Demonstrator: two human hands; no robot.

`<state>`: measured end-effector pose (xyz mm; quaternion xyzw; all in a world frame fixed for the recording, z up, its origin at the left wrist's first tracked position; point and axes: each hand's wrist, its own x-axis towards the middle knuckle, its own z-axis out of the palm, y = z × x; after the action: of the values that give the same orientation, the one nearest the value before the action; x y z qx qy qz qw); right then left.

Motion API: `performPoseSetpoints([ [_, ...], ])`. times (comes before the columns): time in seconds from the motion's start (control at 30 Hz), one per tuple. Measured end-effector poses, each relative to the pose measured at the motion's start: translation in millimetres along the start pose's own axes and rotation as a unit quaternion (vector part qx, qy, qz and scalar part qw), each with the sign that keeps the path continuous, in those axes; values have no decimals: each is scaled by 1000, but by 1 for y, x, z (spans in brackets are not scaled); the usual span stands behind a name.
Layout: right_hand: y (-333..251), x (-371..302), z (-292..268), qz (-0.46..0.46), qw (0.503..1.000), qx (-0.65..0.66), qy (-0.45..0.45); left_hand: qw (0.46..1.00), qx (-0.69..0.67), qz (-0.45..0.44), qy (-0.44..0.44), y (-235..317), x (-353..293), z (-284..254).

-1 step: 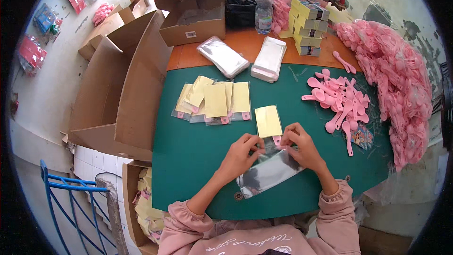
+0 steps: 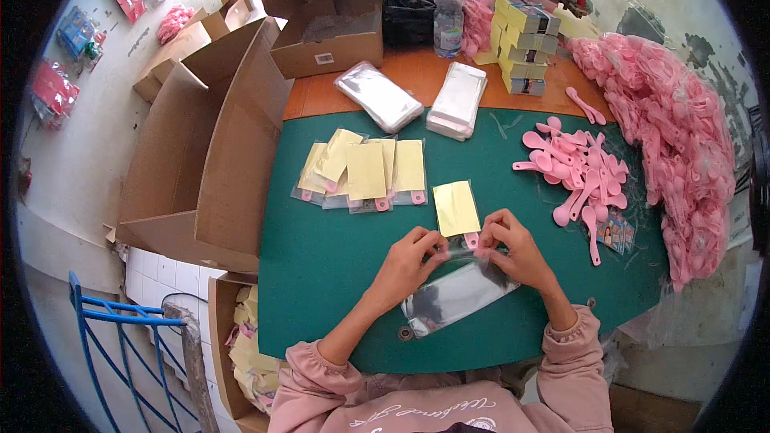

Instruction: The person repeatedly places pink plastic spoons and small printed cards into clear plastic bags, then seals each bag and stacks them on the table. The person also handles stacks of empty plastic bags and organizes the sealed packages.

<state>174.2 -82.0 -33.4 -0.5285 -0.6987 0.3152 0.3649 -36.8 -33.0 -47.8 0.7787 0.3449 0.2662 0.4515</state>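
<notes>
My left hand (image 2: pixel 415 260) and my right hand (image 2: pixel 515 250) face each other near the front of the green mat. Both pinch the lower end of a transparent plastic bag (image 2: pixel 457 210), one at each side. Inside it lie a yellow card and a pink spoon, whose handle end (image 2: pixel 471 240) shows below the card; the rest is hidden. Under my fingers, shiny empty plastic bags (image 2: pixel 459 295) lie aslant on the mat, partly covered by my right hand. Farther left is an overlapping group of filled bags (image 2: pixel 366 170) with yellow cards and pink handle ends.
Loose pink spoons (image 2: pixel 581 164) lie at the right, beside a long heap of wrapped ones (image 2: pixel 666 136). Two bag stacks (image 2: pixel 457 100) and card stacks (image 2: pixel 525 40) stand at the back with a water bottle (image 2: pixel 449 12). Cardboard boxes (image 2: pixel 241 152) border the left side.
My right hand's fingers have shifted very slightly at the bag's end. Everything else stays in place.
</notes>
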Motion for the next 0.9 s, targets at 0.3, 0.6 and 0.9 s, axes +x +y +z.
performPoseSetpoints([
  [0.3, 11, -5, 13, 190, 929, 314, 40, 994, -72, -62, 46, -4, 4, 8],
  [0.6, 7, -3, 23, 195, 929, 280, 142, 956, -219, -167, 101, -5, 0, 23],
  [0.9, 6, -3, 24, 207, 934, 254, 142, 966, -184, -166, 75, -4, 1, 24],
])
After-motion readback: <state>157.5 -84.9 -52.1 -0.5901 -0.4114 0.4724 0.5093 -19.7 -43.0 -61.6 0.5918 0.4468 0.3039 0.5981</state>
